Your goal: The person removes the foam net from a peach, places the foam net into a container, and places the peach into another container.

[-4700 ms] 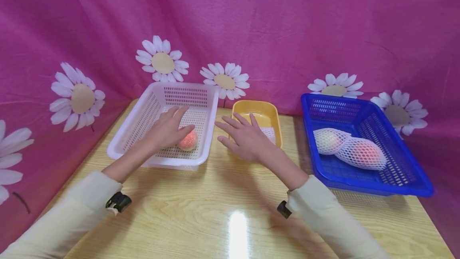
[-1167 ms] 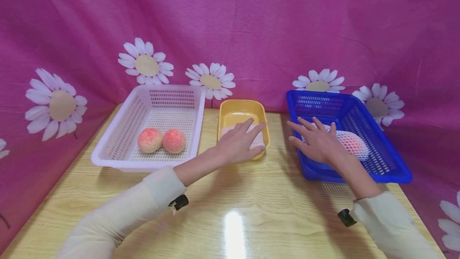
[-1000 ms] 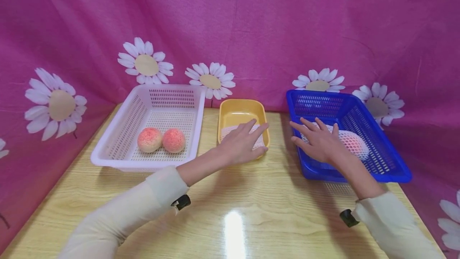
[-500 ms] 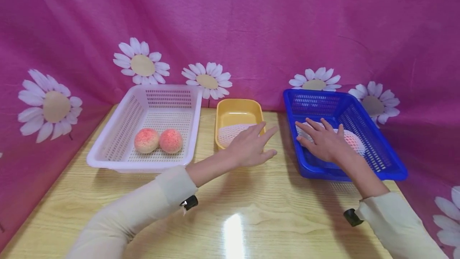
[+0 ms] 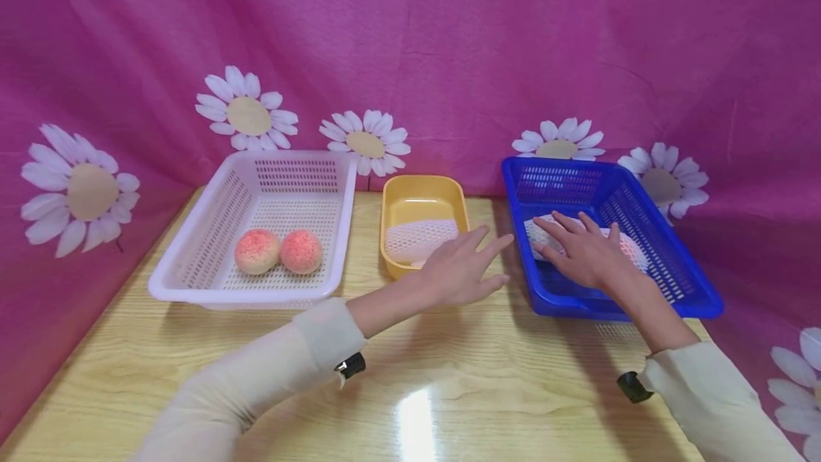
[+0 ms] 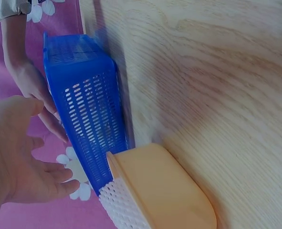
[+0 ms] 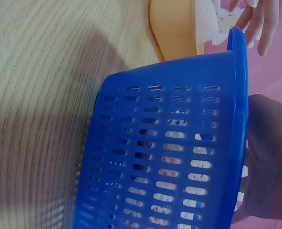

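My left hand (image 5: pixel 465 269) is held over the table just right of the yellow tray (image 5: pixel 420 194), fingers spread and holding nothing. In the tray lie white foam fruit nets (image 5: pixel 420 237), partly behind that hand. My right hand (image 5: pixel 584 252) is over the blue basket (image 5: pixel 695 273), its fingers extended above two peaches in foam nets. The left netted peach (image 5: pixel 539 234) and the right netted peach (image 5: pixel 631 248) are both partly hidden by it; whether it touches them I cannot tell. The right wrist view shows this hand (image 7: pixel 272 157) behind the basket's side.
At the left, a white slotted basket (image 5: pixel 186 284) holds two bare pinkish peaches, a paler one (image 5: pixel 258 252) and a redder one (image 5: pixel 301 252), side by side. A magenta flowered cloth (image 5: pixel 462 55) hangs behind the wooden table (image 5: pixel 500 391).
My left hand has gone from the white basket past the yellow tray, still drifting right, uncovering the nets. The right hand has passed from the tray to the blue basket. Two peaches now show at left.
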Tool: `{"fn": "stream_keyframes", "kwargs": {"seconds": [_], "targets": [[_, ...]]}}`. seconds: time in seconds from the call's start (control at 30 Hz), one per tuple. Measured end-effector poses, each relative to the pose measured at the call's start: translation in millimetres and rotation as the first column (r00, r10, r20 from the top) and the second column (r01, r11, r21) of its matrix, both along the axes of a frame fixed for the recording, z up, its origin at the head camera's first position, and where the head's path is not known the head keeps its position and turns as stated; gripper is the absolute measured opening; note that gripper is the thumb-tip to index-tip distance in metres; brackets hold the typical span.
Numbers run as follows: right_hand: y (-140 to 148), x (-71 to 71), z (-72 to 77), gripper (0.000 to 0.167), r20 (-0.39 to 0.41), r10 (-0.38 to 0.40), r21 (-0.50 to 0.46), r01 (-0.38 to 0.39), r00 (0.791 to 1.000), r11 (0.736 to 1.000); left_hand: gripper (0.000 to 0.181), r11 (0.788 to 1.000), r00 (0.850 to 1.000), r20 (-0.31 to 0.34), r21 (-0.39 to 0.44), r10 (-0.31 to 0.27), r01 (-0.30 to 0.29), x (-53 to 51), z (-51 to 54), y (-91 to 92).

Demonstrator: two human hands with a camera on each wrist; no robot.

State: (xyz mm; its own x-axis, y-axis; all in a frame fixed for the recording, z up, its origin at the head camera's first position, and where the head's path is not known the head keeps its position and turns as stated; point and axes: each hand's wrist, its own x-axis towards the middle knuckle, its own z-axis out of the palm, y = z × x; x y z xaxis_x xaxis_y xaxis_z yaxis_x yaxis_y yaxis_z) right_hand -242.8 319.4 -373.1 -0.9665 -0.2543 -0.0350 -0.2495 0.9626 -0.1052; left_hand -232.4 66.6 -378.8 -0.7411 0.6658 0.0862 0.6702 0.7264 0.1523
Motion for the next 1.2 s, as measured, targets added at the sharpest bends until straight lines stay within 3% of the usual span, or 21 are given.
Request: {"fn": "stream_keyframes", "kwargs": {"seconds": [0.43, 0.9, 1.2], "targets": [[16, 1.8, -3.5, 0.059, -0.007, -0.005, -0.008, 0.005, 1.0, 1.0, 0.063, 0.998, 0.998, 0.039, -0.026, -0.055, 0.056, 4.0, -3.8, 23.9], [35, 5.8, -7.0, 0.062, 0.015, -0.029, -0.007, 0.029, 0.999, 1.0, 0.061, 0.984, 0.985, -0.058, -0.084, -0.163, 0.158, 10.1, -8.1, 39.6], [50, 4.9, -11.5, 0.065, 0.01, -0.024, -0.024, 0.024, 1.0, 0.999, 0.059, 0.978, 0.974, -0.121, -0.104, -0.192, 0.18, 15.4, -10.7, 50.0]]}}
